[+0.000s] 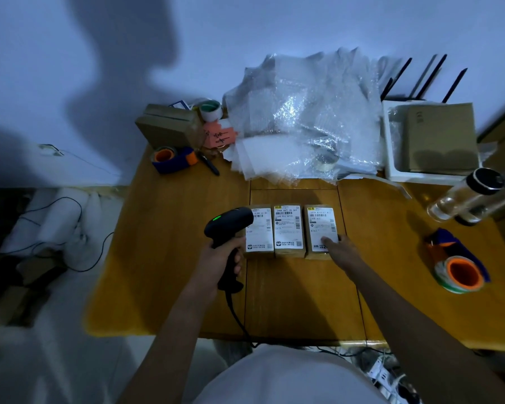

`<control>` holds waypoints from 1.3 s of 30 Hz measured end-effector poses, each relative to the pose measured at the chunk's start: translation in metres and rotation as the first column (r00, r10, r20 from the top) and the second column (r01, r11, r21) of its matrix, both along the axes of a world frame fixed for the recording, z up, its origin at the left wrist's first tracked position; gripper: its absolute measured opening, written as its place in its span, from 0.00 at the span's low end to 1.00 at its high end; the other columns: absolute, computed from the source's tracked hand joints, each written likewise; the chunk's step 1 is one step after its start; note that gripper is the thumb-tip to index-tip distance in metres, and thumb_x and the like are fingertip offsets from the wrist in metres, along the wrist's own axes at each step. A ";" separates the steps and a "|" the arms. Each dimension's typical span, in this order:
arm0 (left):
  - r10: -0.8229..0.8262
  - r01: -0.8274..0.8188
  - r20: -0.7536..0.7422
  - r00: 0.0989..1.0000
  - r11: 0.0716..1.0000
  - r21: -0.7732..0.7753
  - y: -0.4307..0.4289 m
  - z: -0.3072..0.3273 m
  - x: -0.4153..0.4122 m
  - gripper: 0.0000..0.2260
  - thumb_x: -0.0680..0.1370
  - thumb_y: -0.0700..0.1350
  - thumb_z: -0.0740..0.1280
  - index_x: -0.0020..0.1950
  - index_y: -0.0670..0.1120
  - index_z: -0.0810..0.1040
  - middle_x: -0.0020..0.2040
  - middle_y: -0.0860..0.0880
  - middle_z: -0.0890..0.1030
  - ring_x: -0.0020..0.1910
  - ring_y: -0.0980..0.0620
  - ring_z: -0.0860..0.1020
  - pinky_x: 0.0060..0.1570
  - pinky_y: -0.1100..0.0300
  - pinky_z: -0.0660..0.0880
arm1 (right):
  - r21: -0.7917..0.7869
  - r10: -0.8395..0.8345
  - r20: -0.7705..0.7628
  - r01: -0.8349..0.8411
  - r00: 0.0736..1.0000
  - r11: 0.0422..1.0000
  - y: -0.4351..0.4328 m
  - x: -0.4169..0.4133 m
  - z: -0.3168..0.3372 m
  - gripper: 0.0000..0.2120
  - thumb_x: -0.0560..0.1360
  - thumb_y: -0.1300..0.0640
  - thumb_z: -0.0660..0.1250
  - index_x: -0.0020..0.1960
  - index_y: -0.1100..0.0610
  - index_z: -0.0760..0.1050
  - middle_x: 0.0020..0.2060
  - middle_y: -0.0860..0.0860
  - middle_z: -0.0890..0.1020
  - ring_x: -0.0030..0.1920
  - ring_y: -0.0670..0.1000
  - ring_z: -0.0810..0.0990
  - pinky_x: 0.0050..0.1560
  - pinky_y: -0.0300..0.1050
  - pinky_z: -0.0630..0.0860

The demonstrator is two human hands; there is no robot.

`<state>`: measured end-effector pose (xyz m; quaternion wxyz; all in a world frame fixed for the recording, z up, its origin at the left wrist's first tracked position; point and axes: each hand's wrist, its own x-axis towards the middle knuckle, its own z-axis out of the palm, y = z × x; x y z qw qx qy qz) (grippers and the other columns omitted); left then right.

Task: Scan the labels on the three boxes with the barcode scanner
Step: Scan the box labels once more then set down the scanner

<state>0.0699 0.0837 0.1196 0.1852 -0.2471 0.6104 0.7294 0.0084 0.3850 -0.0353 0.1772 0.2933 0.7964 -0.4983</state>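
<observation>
Scanner over the left box; three boxes in a row at mid-table.

We hold the barcode scanner [229,228] in the left hand [220,259], fingers wrapped tight round the grip, its head over the left box [259,231] and hiding part of that label; a green light shows on top. The middle box [288,230] and right box [321,231] sit just beside it, nearly touching. Our right hand [334,245] rests flat on the right box's near corner, fingers extended, holding nothing. Risks as we judge them: labels this close may give a neighbour's code; the right fingers cover part of the right label; the cable [236,316] trailing over the near table edge [222,335] could snag. Room is open ahead and left; the tape dispenser [458,272] and bottle [464,196] are well apart at right.
</observation>
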 end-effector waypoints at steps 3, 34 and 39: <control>0.037 -0.037 0.021 0.999 0.999 -0.005 -0.005 -0.005 -0.002 0.08 0.77 0.45 0.74 0.43 0.43 0.79 0.30 0.47 0.75 0.26 0.50 0.72 0.29 0.58 0.74 | 0.004 -0.016 0.014 0.016 1.000 1.000 0.000 0.004 -0.002 0.27 0.80 0.46 0.68 0.72 0.60 0.69 0.61 0.58 0.81 0.59 0.58 0.83 0.57 0.58 0.82; 0.228 -0.222 0.191 0.955 0.974 -0.055 -0.063 -0.095 -0.096 0.11 0.80 0.39 0.68 0.61 0.36 0.76 0.48 0.39 0.81 0.47 0.42 0.79 0.52 0.48 0.77 | 0.169 0.072 -0.032 -0.065 0.997 0.983 0.001 0.021 -0.011 0.29 0.80 0.43 0.67 0.73 0.60 0.70 0.64 0.61 0.77 0.61 0.61 0.79 0.57 0.59 0.80; 0.206 -0.178 0.179 0.962 0.971 -0.161 -0.067 -0.105 -0.104 0.17 0.79 0.40 0.72 0.66 0.36 0.75 0.54 0.42 0.80 0.54 0.42 0.80 0.61 0.45 0.77 | 0.176 0.074 -0.025 -0.068 0.997 0.982 -0.001 0.022 -0.009 0.28 0.80 0.43 0.66 0.72 0.60 0.69 0.64 0.61 0.77 0.61 0.61 0.79 0.57 0.60 0.81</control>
